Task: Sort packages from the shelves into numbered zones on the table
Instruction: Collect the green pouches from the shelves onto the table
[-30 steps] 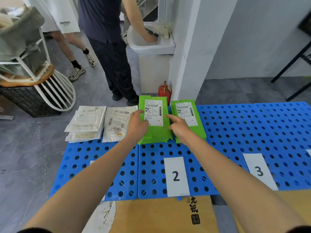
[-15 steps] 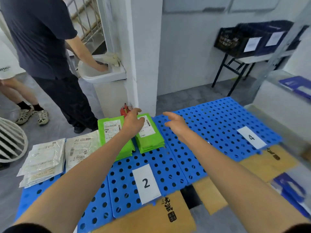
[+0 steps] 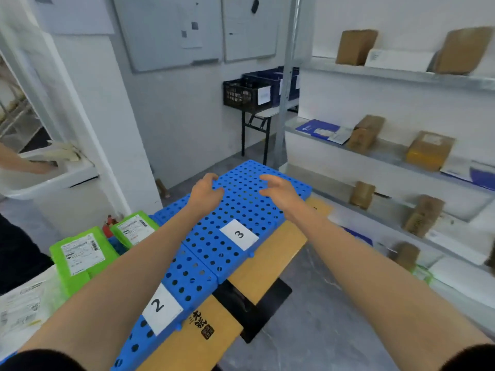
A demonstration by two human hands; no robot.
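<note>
My left hand (image 3: 205,190) and my right hand (image 3: 280,190) hover over the far end of the blue perforated mat (image 3: 241,202), fingers loosely curled, both holding nothing. White labels mark zone 2 (image 3: 162,307) and zone 3 (image 3: 239,234) on the mat. Two stacks of green packages (image 3: 80,254) (image 3: 132,228) lie behind zone 2. White packages (image 3: 21,309) lie at the far left. Brown boxes (image 3: 365,133) (image 3: 428,149) and a blue envelope (image 3: 318,128) sit on the metal shelves (image 3: 396,73) to the right.
A wooden table (image 3: 267,261) carries the mat. A black crate (image 3: 241,95) and blue crates stand on a folding table at the back. A white sink (image 3: 51,178) with another person's arm is at left. A grey floor aisle runs between table and shelves.
My head has turned right toward the shelves. Both hands have left the green packages and moved right, over the mat beyond zone 3.
</note>
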